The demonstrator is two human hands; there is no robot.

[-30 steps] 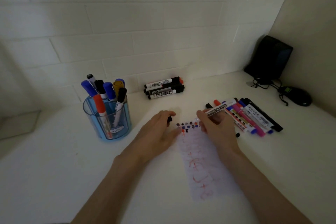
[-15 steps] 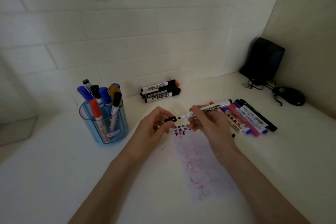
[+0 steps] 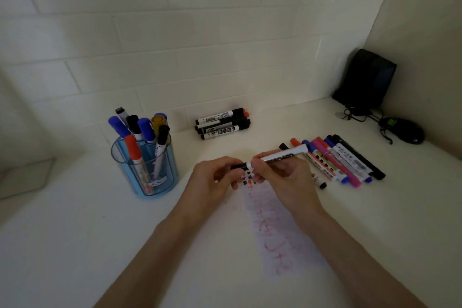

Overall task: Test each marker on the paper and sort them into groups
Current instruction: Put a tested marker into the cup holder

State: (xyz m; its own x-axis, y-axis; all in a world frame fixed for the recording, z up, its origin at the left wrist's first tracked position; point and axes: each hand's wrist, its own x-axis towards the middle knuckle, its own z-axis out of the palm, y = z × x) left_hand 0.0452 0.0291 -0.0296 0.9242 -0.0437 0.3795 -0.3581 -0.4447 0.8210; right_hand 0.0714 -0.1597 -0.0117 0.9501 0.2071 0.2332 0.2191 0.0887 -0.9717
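Clock directions are read in the head view, with 12 o'clock toward the wall.

We see the white marker [image 3: 281, 156] held above the surface [image 3: 75, 245], over the 12 o'clock end of the paper [image 3: 275, 230]. The right hand [image 3: 285, 179] grips its barrel near the writing end, fingers [image 3: 257, 178] curled round it. The rest of the barrel juts out of the hand toward 2 o'clock. At 9 o'clock of that hand, the left hand [image 3: 212, 180] pinches the black cap [image 3: 238, 165] between narrow, curled fingers [image 3: 225, 161]. The cap meets the marker's writing end, but we cannot tell whether it is fully seated. Just below the fingers, the paper carries small test marks [image 3: 247, 179] in black, blue and red, with faint red scrawl toward 6 o'clock.

Counts:
- One blue cup [image 3: 145, 177] stands at 9 o'clock of the hands. It holds eight markers upright: three blue-capped, three black or dark, one red and one yellow.
- One back pile [image 3: 222, 124] lies at 12 o'clock by the wall. We see three black markers and a red end behind them.
- One side row [image 3: 345, 157] lies at 3 o'clock. About eight markers lie touching side by side, in black, blue, pink and red; overlap hides the exact number.
- One black box [image 3: 365, 77] and one black mouse [image 3: 402, 130] sit at 2 o'clock in the corner.
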